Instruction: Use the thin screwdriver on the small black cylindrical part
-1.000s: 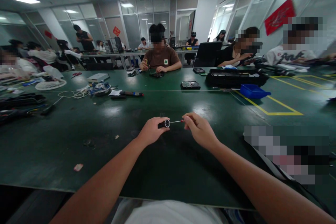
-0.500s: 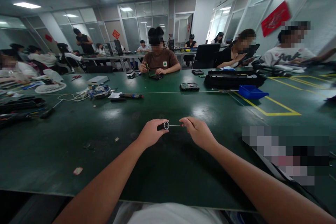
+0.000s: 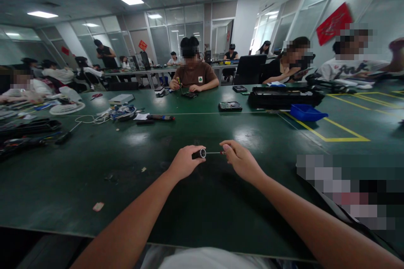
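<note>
My left hand [image 3: 184, 162] is closed around a short black flashlight-like cylinder [image 3: 198, 154], whose round silver-rimmed end faces right and toward me. In my right hand [image 3: 240, 157] is a screwdriver [image 3: 214, 152], pinched between the fingers. Its thin metal shaft runs left to the rimmed end of the cylinder; whether the tip is inside or only touching, I cannot tell. A bit of red shows at the fingertips, and the rest of the handle is hidden in the hand. Both hands are held above the green table [image 3: 202, 201].
Beyond my hands lie a hard drive [image 3: 230, 106], a long black housing [image 3: 284, 98], a blue tray [image 3: 307, 112], a black tool with a red tip [image 3: 160, 117] and bundled cables [image 3: 121, 112]. Across the table a person in a brown shirt [image 3: 195, 76] works on a small device.
The whole view has shifted slightly, with the scene sitting a little further right and lower. Both hands keep the same grip, with the shaft still at the cylinder's end.
</note>
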The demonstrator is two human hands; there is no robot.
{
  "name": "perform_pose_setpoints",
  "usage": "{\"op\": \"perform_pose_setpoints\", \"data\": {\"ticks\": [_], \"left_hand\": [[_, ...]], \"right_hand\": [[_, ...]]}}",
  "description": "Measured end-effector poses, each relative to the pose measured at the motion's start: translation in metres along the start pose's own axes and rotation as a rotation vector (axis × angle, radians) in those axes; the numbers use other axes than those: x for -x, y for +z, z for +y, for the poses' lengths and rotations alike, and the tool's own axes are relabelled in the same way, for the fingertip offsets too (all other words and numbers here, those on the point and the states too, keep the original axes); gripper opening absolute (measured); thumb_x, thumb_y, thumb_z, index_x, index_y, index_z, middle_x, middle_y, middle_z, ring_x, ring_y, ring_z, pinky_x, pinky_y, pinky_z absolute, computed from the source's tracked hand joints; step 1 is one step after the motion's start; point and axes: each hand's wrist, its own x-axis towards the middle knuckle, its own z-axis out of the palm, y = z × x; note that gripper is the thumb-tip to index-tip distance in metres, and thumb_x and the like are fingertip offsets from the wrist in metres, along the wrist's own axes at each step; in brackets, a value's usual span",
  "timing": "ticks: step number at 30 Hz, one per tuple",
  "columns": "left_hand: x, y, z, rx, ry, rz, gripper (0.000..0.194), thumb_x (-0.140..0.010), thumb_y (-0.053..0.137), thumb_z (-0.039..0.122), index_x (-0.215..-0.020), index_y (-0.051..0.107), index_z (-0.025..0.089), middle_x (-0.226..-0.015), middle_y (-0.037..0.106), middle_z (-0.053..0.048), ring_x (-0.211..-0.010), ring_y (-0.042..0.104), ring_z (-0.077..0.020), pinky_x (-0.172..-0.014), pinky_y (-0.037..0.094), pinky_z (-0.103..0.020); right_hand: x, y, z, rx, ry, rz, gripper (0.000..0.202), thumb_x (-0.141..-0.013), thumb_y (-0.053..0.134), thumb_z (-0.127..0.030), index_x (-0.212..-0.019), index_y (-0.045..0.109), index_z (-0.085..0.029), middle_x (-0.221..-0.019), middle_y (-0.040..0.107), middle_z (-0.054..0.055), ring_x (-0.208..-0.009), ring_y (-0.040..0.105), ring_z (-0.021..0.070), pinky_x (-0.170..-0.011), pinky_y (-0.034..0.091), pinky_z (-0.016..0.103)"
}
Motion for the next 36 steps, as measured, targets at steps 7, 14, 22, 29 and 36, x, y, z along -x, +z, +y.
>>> {"op": "perform_pose_setpoints", "data": {"ticks": [7, 14, 22, 29, 36], "left_hand": [[-0.0005, -0.0001, 0.0011, 0.005, 0.013, -0.002, 0.037, -0.080, 0.072, 0.024, -0.117, 0.068, 0.026, -0.109, 0.069, -0.002, -0.101, 0.062, -0.0202, -0.092, 0.045, -0.033], [0.0001, 0.0003, 0.0027, -0.013, 0.019, -0.025, 0.037, -0.080, 0.072, 0.024, -0.117, 0.068, 0.027, -0.110, 0.069, -0.002, -0.102, 0.061, -0.0208, -0.093, 0.044, -0.034], [-0.0009, 0.0002, -0.0025, -0.021, 0.003, 0.017, 0.037, -0.081, 0.072, 0.025, -0.118, 0.068, 0.026, -0.112, 0.069, -0.002, -0.102, 0.062, -0.0208, -0.094, 0.045, -0.034], [-0.0003, 0.0014, -0.0017, -0.014, 0.001, -0.008, 0.038, -0.080, 0.073, 0.024, -0.117, 0.068, 0.027, -0.110, 0.069, -0.001, -0.102, 0.062, -0.0199, -0.093, 0.045, -0.033], [0.0001, 0.0006, 0.0007, 0.001, -0.005, -0.015, 0.039, -0.080, 0.071, 0.025, -0.119, 0.068, 0.027, -0.109, 0.069, -0.002, -0.101, 0.061, -0.0209, -0.091, 0.045, -0.034]], "right_hand": [[0.0014, 0.0002, 0.0034, -0.014, -0.120, 0.017, 0.030, -0.092, 0.052, -0.033, -0.120, 0.052, -0.022, -0.087, 0.064, 0.003, -0.077, 0.063, 0.0191, -0.069, 0.048, 0.033], [-0.0016, 0.0001, 0.0038, -0.042, 0.013, -0.007, 0.034, -0.098, 0.036, -0.041, -0.114, 0.058, -0.020, -0.076, 0.061, 0.002, -0.063, 0.060, 0.0169, -0.060, 0.048, 0.031], [0.0000, -0.0002, 0.0050, -0.014, -0.109, -0.049, 0.032, -0.093, 0.049, -0.032, -0.122, 0.054, -0.022, -0.097, 0.067, 0.005, -0.088, 0.064, 0.0202, -0.077, 0.050, 0.035], [-0.0026, -0.0010, 0.0028, 0.031, -0.014, -0.072, 0.037, -0.098, 0.035, -0.042, -0.103, 0.065, -0.020, -0.085, 0.067, 0.004, -0.066, 0.061, 0.0167, -0.062, 0.047, 0.031], [0.0006, -0.0016, 0.0017, 0.034, -0.098, -0.008, 0.032, -0.093, 0.051, -0.037, -0.119, 0.058, -0.022, -0.085, 0.066, 0.003, -0.074, 0.062, 0.0185, -0.067, 0.047, 0.032]]}}
